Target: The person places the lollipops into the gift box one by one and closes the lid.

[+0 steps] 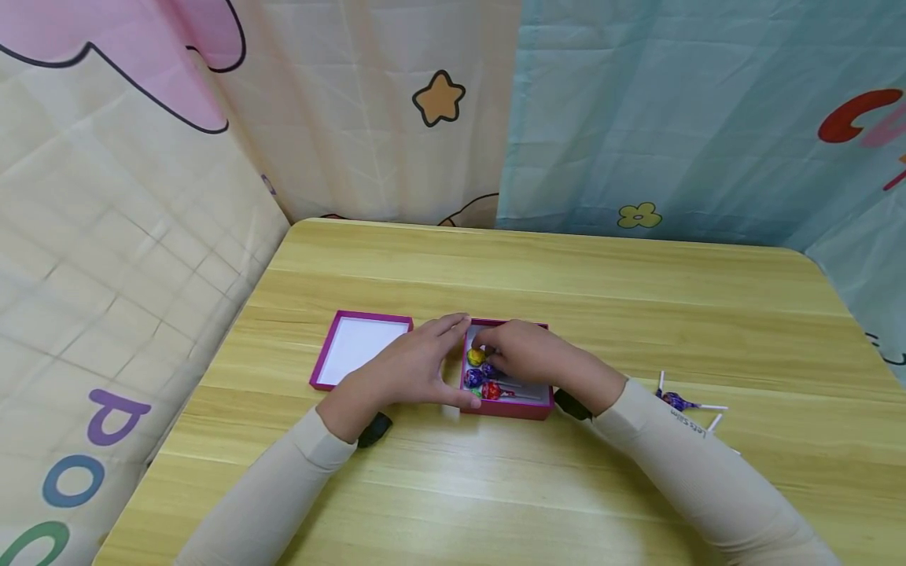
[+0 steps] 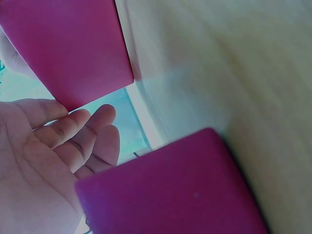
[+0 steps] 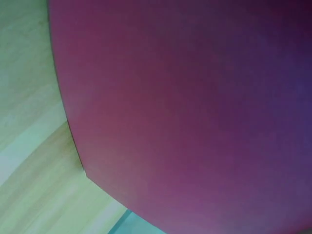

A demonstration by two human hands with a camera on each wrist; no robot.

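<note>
A magenta box (image 1: 517, 410) with a white inside holds several wrapped lollipops. A yellow lollipop (image 1: 476, 357), a purple lollipop (image 1: 473, 379) and a red lollipop (image 1: 491, 391) show at its left end. My left hand (image 1: 418, 363) spans that end, thumb at the near corner and fingertips at the far one. In the left wrist view its fingers (image 2: 73, 141) extend loosely by the magenta wall. Inside the box, my right hand (image 1: 531, 351) reaches down with curled fingers, pinching a dark-wrapped lollipop (image 1: 489, 349) mostly hidden by them.
Left of the box lies its magenta lid (image 1: 361, 346), white inside facing up. More lollipops (image 1: 678, 401) with white sticks lie on the wooden table (image 1: 566, 275) at right, partly behind my right sleeve (image 1: 679, 448). Printed curtains (image 1: 396, 157) hang behind the table.
</note>
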